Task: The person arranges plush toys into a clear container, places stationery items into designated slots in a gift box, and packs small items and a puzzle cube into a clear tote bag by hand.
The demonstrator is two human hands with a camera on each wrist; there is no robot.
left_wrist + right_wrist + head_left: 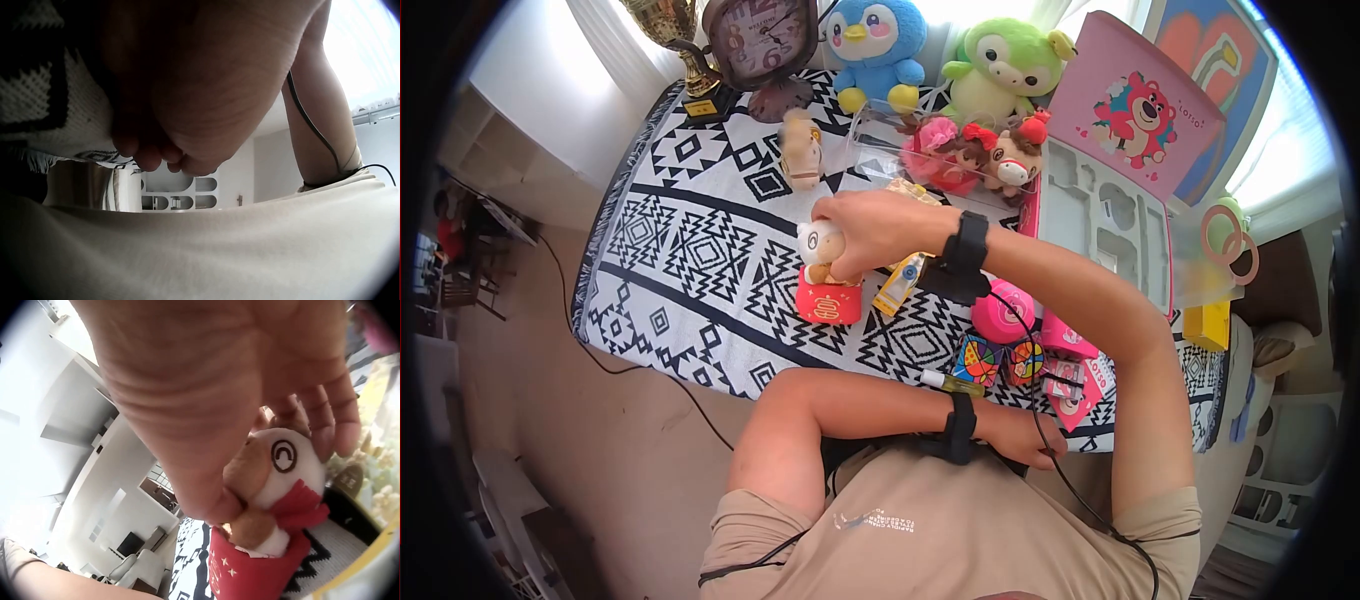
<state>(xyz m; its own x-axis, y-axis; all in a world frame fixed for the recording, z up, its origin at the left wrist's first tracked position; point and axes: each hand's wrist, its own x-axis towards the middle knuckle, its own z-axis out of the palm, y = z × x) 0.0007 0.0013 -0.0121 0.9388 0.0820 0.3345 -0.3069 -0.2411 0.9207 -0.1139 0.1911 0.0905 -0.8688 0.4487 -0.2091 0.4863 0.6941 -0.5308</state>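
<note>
My right hand (870, 235) grips a small white plush horse (808, 240) with a tan muzzle and a swirl-like eye. In the right wrist view the plush horse (300, 450) wears a red scarf, with the thumb on one side and fingers behind its head. It sits in a red base with gold marks (828, 303) on the patterned cloth. My left hand (1025, 438) lies across the front of my body at the table's near edge, its fingers loosely curled. In the left wrist view the left hand (212, 94) shows nothing held.
A yellow box (897, 290) lies beside the right hand. A beige plush horse (802, 150), a clear tray of dolls (880, 150), blue (878, 50) and green plush toys (1005, 75) stand behind. An opened pink box (1100, 200) is right; pink items and colourful puzzles (978, 362) lie near front.
</note>
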